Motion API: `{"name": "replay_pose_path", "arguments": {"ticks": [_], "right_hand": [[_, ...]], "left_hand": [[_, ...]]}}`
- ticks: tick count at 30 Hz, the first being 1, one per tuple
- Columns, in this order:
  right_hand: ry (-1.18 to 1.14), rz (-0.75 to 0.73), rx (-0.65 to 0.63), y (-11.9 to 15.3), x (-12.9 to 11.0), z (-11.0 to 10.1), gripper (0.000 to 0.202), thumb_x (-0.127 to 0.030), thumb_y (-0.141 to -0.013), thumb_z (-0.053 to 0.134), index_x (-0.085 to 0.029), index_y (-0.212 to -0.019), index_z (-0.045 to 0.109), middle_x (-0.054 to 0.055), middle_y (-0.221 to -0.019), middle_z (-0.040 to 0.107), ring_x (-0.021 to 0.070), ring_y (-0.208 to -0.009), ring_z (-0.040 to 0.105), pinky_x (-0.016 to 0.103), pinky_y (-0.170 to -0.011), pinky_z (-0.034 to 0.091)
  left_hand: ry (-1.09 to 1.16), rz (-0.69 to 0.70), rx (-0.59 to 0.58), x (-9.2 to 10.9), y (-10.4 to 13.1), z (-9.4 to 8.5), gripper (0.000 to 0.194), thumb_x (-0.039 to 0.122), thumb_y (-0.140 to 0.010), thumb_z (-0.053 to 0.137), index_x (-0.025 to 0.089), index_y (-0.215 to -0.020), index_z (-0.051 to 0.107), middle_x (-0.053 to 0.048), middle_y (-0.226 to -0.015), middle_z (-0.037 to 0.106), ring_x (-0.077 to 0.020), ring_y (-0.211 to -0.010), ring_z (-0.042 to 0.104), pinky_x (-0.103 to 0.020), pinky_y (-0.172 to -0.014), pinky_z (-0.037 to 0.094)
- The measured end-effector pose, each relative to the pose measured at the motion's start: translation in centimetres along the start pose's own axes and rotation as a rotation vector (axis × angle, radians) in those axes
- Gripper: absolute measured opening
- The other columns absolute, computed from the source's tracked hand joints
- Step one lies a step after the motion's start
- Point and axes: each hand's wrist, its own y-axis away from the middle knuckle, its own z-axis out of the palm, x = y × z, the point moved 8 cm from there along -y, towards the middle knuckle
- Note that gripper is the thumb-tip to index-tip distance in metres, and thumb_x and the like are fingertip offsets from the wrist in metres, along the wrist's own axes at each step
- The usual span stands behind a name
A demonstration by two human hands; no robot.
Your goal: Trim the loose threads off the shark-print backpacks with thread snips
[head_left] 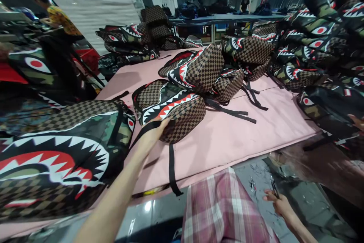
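- The left hand [157, 129] reached to the centre of the frame and touched the near side of a checkered backpack [184, 116] with a shark-mouth print; its fingers were partly hidden, so how far it was open could not be told, nor whether it gripped the bag.
- The right hand [280, 204], at the lower right, was partly curled around a small dark pointed tool [274, 190], held clear of the bags.
- The backpack lay on its side on a pink-covered table [227, 133], left of the frame's centre, and a black strap [171, 167] hung from it over the near table edge.
- A second checkered bag [203, 68] leaned just behind and partly on it, beside a smaller checkered bag [229, 85] to the right.
- A large shark-print backpack [62, 155] filled the lower left of the frame.
- More bags were piled high in the upper right, camouflage-print bags [315, 36] among them, and others sat at the table's far end.
- Plaid cloth [224, 209] showed at the bottom centre.
- Another person's hand [357, 122] was at the right edge, by a dark bag [327, 106].
- A person in a yellow patterned top [62, 19] was at the upper left, and a distant person [244, 4] was at the top, right of centre.
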Motion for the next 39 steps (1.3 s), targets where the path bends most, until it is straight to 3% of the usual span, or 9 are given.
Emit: {"name": "replay_pose_path", "arguments": {"ticks": [4, 9, 12, 18, 22, 27, 32, 35, 39], "right_hand": [[0.013, -0.136, -0.066, -0.4, -3.3, 1.7, 0.051, -0.052, -0.051, 0.058, -0.013, -0.084, 0.062, 0.006, -0.061, 0.064, 0.0046, -0.034, 0.024, 0.023, -0.039, 0.015], [-0.084, -0.289, -0.057, 0.2, -7.2, 1.2, 0.051, -0.056, -0.06, 0.06, -0.013, -0.088, 0.063, 0.007, -0.065, 0.065, 0.0058, -0.036, 0.027, 0.023, -0.038, 0.018], [-0.192, -0.346, -0.015, 1.4, -9.4, 0.3, 0.055, -0.06, -0.065, 0.058, -0.011, -0.089, 0.063, 0.006, -0.065, 0.063, 0.0054, -0.038, 0.025, 0.023, -0.038, 0.018], [-0.286, -0.578, -0.082, 5.6, -14.8, 0.3, 0.049, -0.058, -0.075, 0.053, -0.012, -0.088, 0.064, 0.005, -0.069, 0.063, 0.007, -0.045, 0.034, 0.023, -0.044, 0.025], [-0.141, -0.686, -0.168, 8.0, -16.1, 0.8, 0.039, -0.048, -0.082, 0.047, -0.014, -0.092, 0.064, 0.003, -0.075, 0.063, 0.0086, -0.05, 0.043, 0.023, -0.05, 0.034], [0.357, -0.948, -0.142, 10.0, -17.2, 1.0, 0.025, -0.028, -0.082, 0.052, -0.019, -0.1, 0.065, 0.003, -0.089, 0.062, 0.015, -0.079, 0.057, 0.026, -0.071, 0.04], [0.765, -1.046, -0.182, 11.3, -16.8, 1.4, 0.035, -0.034, -0.075, 0.065, -0.025, -0.109, 0.063, 0.003, -0.099, 0.06, 0.0165, -0.084, 0.057, 0.025, -0.07, 0.039], [0.77, -1.035, -0.202, 11.3, -16.3, 1.5, 0.033, -0.032, -0.075, 0.065, -0.026, -0.108, 0.064, 0.002, -0.094, 0.06, 0.0154, -0.078, 0.057, 0.025, -0.069, 0.039], [0.397, -0.906, -0.06, 9.1, -16.3, 0.1, 0.031, -0.023, -0.076, 0.057, -0.021, -0.107, 0.062, 0.002, -0.089, 0.059, 0.0145, -0.078, 0.056, 0.026, -0.072, 0.041]], "left_hand": [[-0.408, 0.1, -0.112, 6.8, -1.1, 3.8, 0.05, 0.05, -0.082, 0.042, 0.013, -0.115, 0.052, -0.017, -0.101, 0.064, -0.0303, -0.094, 0.058, -0.038, -0.08, 0.041], [-0.534, 0.165, -0.208, 8.7, 4.0, 4.6, 0.032, 0.028, -0.088, 0.031, 0.018, -0.102, 0.059, -0.011, -0.087, 0.067, -0.0258, -0.078, 0.063, -0.032, -0.065, 0.042], [-0.531, 0.312, -0.234, 8.4, 12.4, 5.6, 0.028, 0.023, -0.086, 0.038, 0.02, -0.101, 0.061, -0.009, -0.087, 0.069, -0.0226, -0.077, 0.064, -0.029, -0.063, 0.043], [-0.254, 0.894, -0.027, 11.8, 35.6, 5.4, 0.039, 0.006, -0.081, 0.039, 0.018, -0.11, 0.061, -0.008, -0.11, 0.066, -0.0189, -0.1, 0.062, -0.026, -0.08, 0.047], [-0.159, 0.95, -0.117, 12.8, 42.1, 5.3, 0.041, 0.009, -0.084, 0.036, 0.02, -0.114, 0.06, -0.005, -0.115, 0.064, -0.0161, -0.108, 0.058, -0.022, -0.085, 0.046], [-0.132, 1.028, -0.165, 14.1, 40.7, 5.2, 0.034, 0.018, -0.087, 0.038, 0.018, -0.113, 0.061, -0.007, -0.114, 0.065, -0.0176, -0.099, 0.063, -0.025, -0.079, 0.051], [0.023, 0.868, -0.482, 15.3, 35.0, 6.6, 0.032, 0.047, -0.084, 0.047, 0.025, -0.091, 0.068, -0.001, -0.086, 0.072, -0.0161, -0.072, 0.067, -0.023, -0.06, 0.052], [0.025, 0.644, -0.63, 17.0, 30.4, 9.5, 0.026, 0.036, -0.088, 0.043, 0.027, -0.088, 0.068, 0.001, -0.088, 0.072, -0.0152, -0.078, 0.066, -0.024, -0.068, 0.05], [0.04, 0.474, -0.609, 21.9, 24.5, 13.9, 0.029, 0.029, -0.089, 0.039, 0.025, -0.105, 0.063, -0.002, -0.111, 0.065, -0.0186, -0.102, 0.058, -0.029, -0.085, 0.043]]}}
